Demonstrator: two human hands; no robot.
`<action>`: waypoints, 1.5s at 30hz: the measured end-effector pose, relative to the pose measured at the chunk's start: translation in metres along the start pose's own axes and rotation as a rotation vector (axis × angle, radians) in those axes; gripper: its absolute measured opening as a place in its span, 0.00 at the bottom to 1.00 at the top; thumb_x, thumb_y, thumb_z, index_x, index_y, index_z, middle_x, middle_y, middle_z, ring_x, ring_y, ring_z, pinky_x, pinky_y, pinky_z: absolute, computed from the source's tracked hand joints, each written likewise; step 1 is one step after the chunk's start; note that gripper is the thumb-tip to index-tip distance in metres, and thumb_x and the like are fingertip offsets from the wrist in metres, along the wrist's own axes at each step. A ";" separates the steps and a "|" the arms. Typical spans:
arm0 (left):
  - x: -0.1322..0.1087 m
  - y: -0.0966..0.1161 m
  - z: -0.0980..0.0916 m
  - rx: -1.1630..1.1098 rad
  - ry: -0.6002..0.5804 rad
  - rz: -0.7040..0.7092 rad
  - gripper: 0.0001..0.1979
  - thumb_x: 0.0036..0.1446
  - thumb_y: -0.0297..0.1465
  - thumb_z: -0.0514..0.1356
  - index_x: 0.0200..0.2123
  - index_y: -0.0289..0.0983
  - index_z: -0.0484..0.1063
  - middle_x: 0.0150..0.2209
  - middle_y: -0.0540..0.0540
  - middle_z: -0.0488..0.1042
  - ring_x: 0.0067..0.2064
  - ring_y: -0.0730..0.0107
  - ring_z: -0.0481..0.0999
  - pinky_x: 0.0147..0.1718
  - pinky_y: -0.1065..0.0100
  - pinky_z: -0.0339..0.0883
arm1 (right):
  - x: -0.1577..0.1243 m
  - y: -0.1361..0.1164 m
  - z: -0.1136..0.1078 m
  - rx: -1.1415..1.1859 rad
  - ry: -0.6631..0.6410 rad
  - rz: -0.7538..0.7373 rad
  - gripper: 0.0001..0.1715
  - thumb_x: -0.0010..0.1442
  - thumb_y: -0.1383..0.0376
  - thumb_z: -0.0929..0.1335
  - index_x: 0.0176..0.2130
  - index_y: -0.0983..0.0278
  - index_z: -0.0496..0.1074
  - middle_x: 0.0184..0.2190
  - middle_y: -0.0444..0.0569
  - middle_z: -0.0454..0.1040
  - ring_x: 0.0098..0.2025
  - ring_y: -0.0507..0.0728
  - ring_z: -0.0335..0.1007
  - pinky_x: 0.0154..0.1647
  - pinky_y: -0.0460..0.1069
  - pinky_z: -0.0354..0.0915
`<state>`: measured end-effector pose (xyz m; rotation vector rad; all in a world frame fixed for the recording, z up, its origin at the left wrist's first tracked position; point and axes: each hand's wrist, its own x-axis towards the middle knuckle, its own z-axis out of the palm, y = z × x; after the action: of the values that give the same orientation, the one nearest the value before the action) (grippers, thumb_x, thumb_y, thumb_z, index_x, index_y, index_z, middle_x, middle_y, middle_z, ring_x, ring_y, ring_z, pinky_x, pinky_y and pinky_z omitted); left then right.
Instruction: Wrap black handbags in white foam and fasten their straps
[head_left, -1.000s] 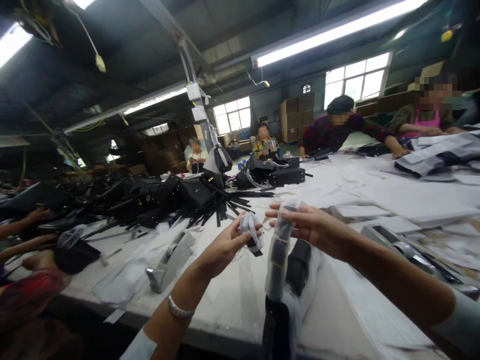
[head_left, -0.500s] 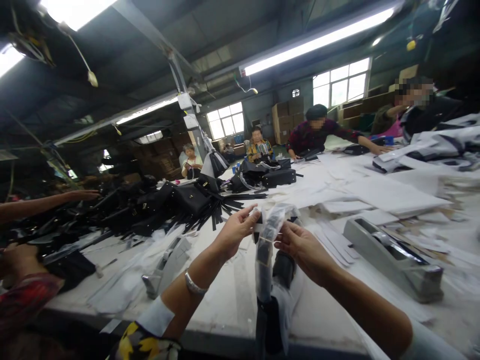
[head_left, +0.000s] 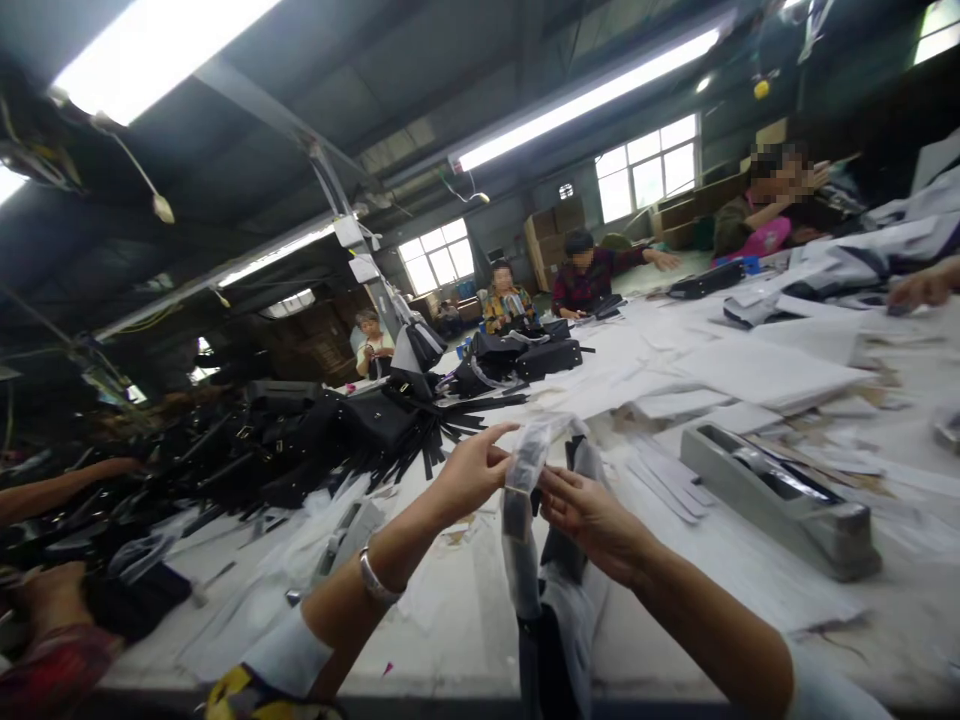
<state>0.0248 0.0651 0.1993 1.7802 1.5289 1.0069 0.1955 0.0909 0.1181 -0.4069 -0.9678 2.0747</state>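
Observation:
A black bag handle wrapped in clear plastic arches up at the centre, above a black bag body at the bottom edge. My left hand pinches the left side of the wrapped handle near its top. From the right, my right hand is closed on the inner side of the same handle, its fingertips partly behind the plastic. White wrapping hangs along the handle's right side. A silver bracelet circles my left wrist.
Grey tape dispensers stand at right and left. Black bags and straps pile up at left. White paper sheets cover the table's right side. Several people sit or stand around it; other hands show at both edges.
My left hand has shifted from the handle's top onto its left side, and my right hand has moved left, nearer to it. The view has turned slightly right. A hand has appeared at the right edge.

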 end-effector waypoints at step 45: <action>-0.043 0.015 0.014 -0.525 -0.093 -0.205 0.20 0.58 0.42 0.65 0.49 0.36 0.74 0.45 0.43 0.78 0.48 0.60 0.75 0.47 0.65 0.64 | -0.004 -0.049 -0.034 -0.977 0.030 -0.249 0.22 0.63 0.47 0.65 0.37 0.62 0.77 0.33 0.47 0.79 0.36 0.56 0.74 0.37 0.48 0.66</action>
<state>0.0421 0.0204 0.1968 1.2603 1.2159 1.0826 0.2435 0.1242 0.1324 -0.7485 -1.8710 1.2504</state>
